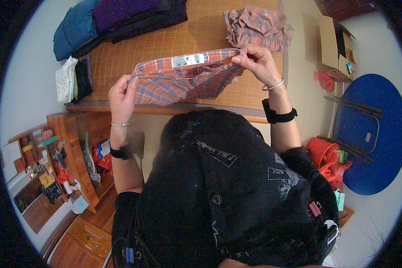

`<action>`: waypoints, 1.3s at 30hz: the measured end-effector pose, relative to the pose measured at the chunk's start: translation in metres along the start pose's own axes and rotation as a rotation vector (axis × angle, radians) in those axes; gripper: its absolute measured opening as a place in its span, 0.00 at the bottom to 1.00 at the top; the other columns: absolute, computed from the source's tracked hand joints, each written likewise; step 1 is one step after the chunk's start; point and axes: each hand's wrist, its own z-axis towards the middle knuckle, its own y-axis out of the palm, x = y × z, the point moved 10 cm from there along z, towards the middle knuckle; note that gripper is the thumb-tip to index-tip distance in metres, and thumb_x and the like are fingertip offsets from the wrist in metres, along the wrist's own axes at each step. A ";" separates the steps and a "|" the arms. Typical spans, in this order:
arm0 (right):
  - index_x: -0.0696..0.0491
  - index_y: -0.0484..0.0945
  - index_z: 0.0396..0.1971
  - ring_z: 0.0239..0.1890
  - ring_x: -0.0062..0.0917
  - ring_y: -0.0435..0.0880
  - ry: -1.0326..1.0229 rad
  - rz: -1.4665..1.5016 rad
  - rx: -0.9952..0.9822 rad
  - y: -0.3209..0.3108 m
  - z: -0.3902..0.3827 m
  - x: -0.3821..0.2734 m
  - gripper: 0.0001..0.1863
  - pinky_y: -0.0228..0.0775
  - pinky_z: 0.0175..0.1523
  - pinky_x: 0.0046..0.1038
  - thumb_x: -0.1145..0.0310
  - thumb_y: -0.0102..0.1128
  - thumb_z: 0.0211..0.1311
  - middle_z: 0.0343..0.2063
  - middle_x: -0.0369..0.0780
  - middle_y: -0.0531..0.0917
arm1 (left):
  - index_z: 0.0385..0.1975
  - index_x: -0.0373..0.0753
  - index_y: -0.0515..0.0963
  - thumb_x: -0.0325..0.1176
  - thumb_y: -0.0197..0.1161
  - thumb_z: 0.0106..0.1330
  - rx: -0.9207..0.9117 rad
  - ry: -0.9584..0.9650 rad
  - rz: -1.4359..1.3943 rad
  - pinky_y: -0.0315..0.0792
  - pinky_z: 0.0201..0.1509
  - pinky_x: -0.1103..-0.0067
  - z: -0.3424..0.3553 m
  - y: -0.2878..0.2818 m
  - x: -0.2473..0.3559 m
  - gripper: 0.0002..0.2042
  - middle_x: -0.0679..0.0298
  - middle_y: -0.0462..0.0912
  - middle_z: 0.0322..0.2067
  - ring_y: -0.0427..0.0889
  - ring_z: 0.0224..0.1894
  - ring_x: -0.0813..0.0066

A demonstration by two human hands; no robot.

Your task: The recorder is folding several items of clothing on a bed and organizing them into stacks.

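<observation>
Bamboo-mat bed (174, 40): crumpled plaid shirt (257, 27), dark folded clothes (134, 15), blue jacket (73, 29).

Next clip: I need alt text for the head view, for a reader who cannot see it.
Seen from above, a person's left hand and right hand hold a red-and-blue plaid shirt stretched between them over a bamboo mat. A second, crumpled plaid shirt and stacked dark clothes lie farther back on it.
</observation>
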 end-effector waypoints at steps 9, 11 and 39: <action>0.56 0.71 0.17 0.21 0.11 0.73 0.014 0.015 -0.015 -0.001 0.001 0.005 0.11 0.66 0.25 0.14 0.67 0.60 0.52 0.17 0.30 0.73 | 0.31 0.33 0.75 0.28 0.54 0.60 -0.010 -0.019 -0.084 0.66 0.36 0.87 -0.001 0.004 -0.003 0.06 0.71 0.75 0.27 0.71 0.31 0.86; 0.56 0.72 0.17 0.21 0.12 0.73 0.010 0.020 -0.027 -0.001 0.002 0.006 0.11 0.67 0.26 0.15 0.67 0.60 0.52 0.17 0.31 0.74 | 0.31 0.33 0.75 0.28 0.54 0.60 -0.019 -0.024 -0.084 0.66 0.36 0.87 -0.001 0.004 -0.007 0.06 0.71 0.76 0.28 0.71 0.31 0.86; 0.56 0.78 0.23 0.23 0.14 0.77 0.125 0.080 -0.027 0.001 0.004 0.019 0.10 0.70 0.28 0.15 0.64 0.58 0.54 0.20 0.34 0.80 | 0.23 0.33 0.71 0.30 0.54 0.61 -0.021 -0.016 -0.153 0.58 0.26 0.88 0.003 0.013 -0.023 0.08 0.74 0.66 0.18 0.62 0.23 0.89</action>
